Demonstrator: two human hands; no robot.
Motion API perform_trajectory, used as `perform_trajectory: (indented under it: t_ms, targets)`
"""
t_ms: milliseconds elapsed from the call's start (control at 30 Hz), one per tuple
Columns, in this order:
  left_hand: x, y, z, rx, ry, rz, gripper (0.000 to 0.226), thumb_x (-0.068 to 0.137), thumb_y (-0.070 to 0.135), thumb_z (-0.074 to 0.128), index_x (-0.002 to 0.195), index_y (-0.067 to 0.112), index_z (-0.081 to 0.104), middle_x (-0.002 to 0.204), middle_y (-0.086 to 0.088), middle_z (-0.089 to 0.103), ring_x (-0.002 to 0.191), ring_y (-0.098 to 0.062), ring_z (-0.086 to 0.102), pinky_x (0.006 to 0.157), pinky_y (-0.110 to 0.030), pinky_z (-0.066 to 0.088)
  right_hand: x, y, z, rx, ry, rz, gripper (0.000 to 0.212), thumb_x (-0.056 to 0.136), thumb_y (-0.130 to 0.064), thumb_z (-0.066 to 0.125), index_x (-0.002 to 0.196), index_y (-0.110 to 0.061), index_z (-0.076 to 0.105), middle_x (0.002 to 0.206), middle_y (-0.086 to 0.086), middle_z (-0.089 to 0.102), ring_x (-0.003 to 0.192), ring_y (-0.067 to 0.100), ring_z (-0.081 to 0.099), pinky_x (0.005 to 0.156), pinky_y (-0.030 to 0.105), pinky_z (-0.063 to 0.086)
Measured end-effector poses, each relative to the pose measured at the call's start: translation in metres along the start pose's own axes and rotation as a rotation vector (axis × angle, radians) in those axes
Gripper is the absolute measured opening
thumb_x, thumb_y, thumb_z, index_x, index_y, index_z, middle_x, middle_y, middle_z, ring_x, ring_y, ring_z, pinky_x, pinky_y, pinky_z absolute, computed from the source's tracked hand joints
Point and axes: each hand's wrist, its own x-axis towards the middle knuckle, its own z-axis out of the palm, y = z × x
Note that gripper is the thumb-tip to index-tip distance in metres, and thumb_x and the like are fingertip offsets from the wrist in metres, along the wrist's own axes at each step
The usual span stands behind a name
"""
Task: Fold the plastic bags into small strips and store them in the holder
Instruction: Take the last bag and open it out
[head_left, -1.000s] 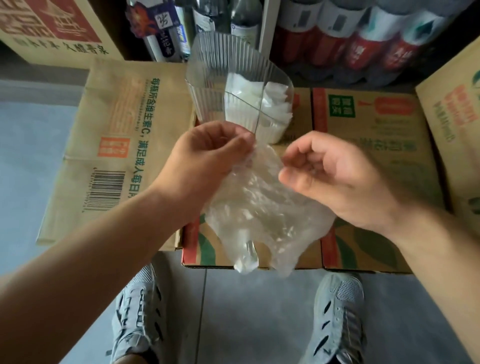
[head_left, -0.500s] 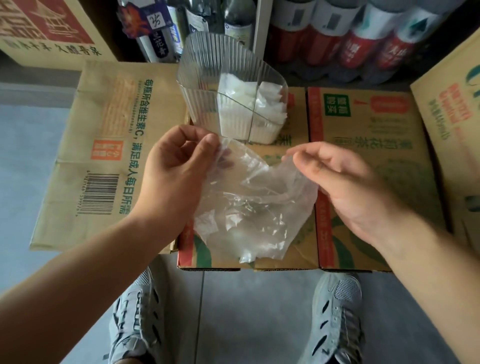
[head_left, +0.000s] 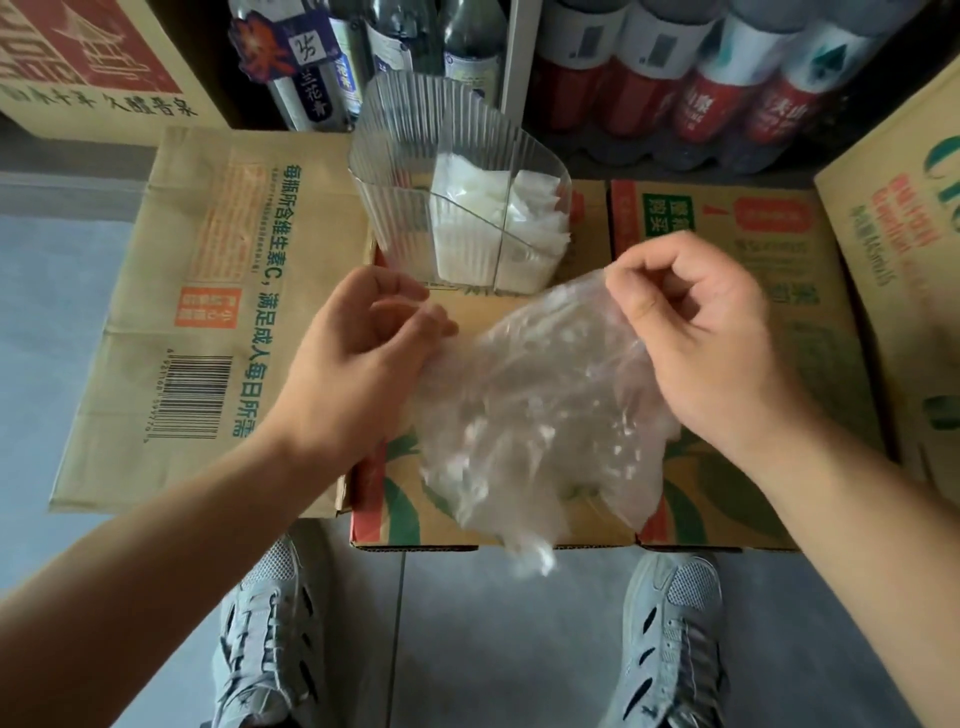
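Observation:
A crumpled clear plastic bag (head_left: 530, 410) hangs in the air between my hands, above the cardboard boxes. My left hand (head_left: 358, 358) pinches its left upper edge with thumb and fingers. My right hand (head_left: 696, 338) pinches the right upper corner, fingers curled. The bag's lower end is blurred and dangles near the box's front edge. Behind the hands stands the clear ribbed plastic holder (head_left: 395, 208), split by a divider. Several folded white bags (head_left: 498, 208) fill its right compartments; the left compartment looks empty.
The holder stands on a printed cardboard box (head_left: 779, 322). A flattened tan carton (head_left: 208, 291) lies to the left and another box (head_left: 904, 218) rises at the right. Bottles (head_left: 701, 67) line the back. My grey shoes (head_left: 670, 639) stand on the tiled floor below.
My hands have drawn apart, the right one rising toward the holder's side, and the bag is spread wider between them. The bag's lower end swings.

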Motion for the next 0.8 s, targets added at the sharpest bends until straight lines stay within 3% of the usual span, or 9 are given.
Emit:
perform_trajectory:
  t_ms: [67, 100, 200, 300, 400, 500, 667, 800]
  targets:
    - [0.008, 0.01, -0.002, 0.037, -0.159, 0.037, 0.032, 0.09, 0.031, 0.076, 0.115, 0.014, 0.065, 0.103, -0.004, 0.077, 0.098, -0.014, 0.072, 0.083, -0.024, 0.056, 0.0, -0.005, 0.003, 0.016, -0.126, -0.004, 0.009, 0.099, -0.017, 0.064, 0.101, -0.021, 0.071, 0.089, 0.002, 0.07, 0.081, 0.023, 0.065, 0.07, 0.043, 0.054]
    - [0.011, 0.015, 0.001, 0.068, -0.25, 0.05, 0.04, 0.085, 0.033, 0.078, 0.118, 0.014, 0.066, 0.106, -0.003, 0.077, 0.102, -0.015, 0.073, 0.087, -0.023, 0.056, 0.0, -0.007, 0.006, 0.038, -0.182, 0.004, 0.009, 0.098, -0.02, 0.066, 0.103, -0.023, 0.072, 0.091, -0.003, 0.072, 0.083, 0.019, 0.067, 0.07, 0.039, 0.056]
    - [0.013, 0.021, 0.016, 0.149, -0.42, 0.058, 0.033, 0.081, 0.025, 0.078, 0.111, 0.013, 0.071, 0.095, -0.009, 0.078, 0.091, -0.024, 0.076, 0.084, -0.031, 0.06, -0.001, -0.01, 0.016, 0.059, -0.245, 0.041, 0.022, 0.095, -0.033, 0.07, 0.116, -0.028, 0.07, 0.097, -0.004, 0.072, 0.09, 0.021, 0.069, 0.077, 0.047, 0.058]
    - [0.015, 0.014, 0.017, 0.078, -0.276, 0.021, 0.004, 0.091, 0.01, 0.073, 0.094, 0.008, 0.074, 0.081, -0.011, 0.076, 0.07, -0.018, 0.07, 0.071, -0.028, 0.061, -0.001, -0.004, 0.008, 0.142, -0.202, 0.123, 0.041, 0.087, -0.038, 0.074, 0.122, -0.021, 0.061, 0.104, -0.001, 0.069, 0.1, 0.017, 0.067, 0.089, 0.036, 0.057]
    - [0.019, 0.008, 0.004, -0.095, -0.112, -0.118, 0.008, 0.096, 0.013, 0.068, 0.092, 0.006, 0.071, 0.076, -0.009, 0.071, 0.064, -0.017, 0.065, 0.062, -0.028, 0.056, -0.005, 0.008, -0.005, 0.246, -0.199, 0.253, 0.059, 0.072, -0.05, 0.08, 0.117, -0.017, 0.06, 0.116, 0.006, 0.068, 0.111, 0.017, 0.066, 0.099, 0.033, 0.054]
    - [0.022, 0.003, -0.004, -0.23, -0.027, -0.209, 0.009, 0.097, 0.012, 0.066, 0.09, 0.008, 0.069, 0.078, -0.011, 0.068, 0.065, -0.021, 0.063, 0.062, -0.031, 0.057, -0.011, 0.017, -0.014, 0.314, -0.319, 0.315, 0.068, 0.065, -0.06, 0.086, 0.113, -0.015, 0.065, 0.115, 0.006, 0.07, 0.112, 0.018, 0.067, 0.095, 0.03, 0.056]
    - [0.022, 0.001, -0.006, -0.21, 0.015, -0.199, 0.017, 0.097, 0.016, 0.067, 0.08, 0.014, 0.07, 0.073, -0.006, 0.066, 0.06, -0.017, 0.06, 0.055, -0.025, 0.053, -0.01, 0.022, -0.02, 0.018, -0.448, 0.322, 0.044, 0.069, -0.056, 0.079, 0.107, -0.037, 0.071, 0.106, -0.01, 0.07, 0.102, 0.012, 0.066, 0.092, 0.045, 0.058]
    - [0.022, -0.002, -0.006, -0.195, 0.038, -0.179, 0.02, 0.097, 0.019, 0.068, 0.077, 0.017, 0.07, 0.072, -0.006, 0.066, 0.061, -0.017, 0.06, 0.06, -0.028, 0.054, -0.009, 0.017, -0.02, 0.021, -0.519, 0.311, 0.036, 0.07, -0.055, 0.076, 0.099, -0.034, 0.074, 0.093, -0.009, 0.07, 0.088, 0.02, 0.064, 0.086, 0.047, 0.057]
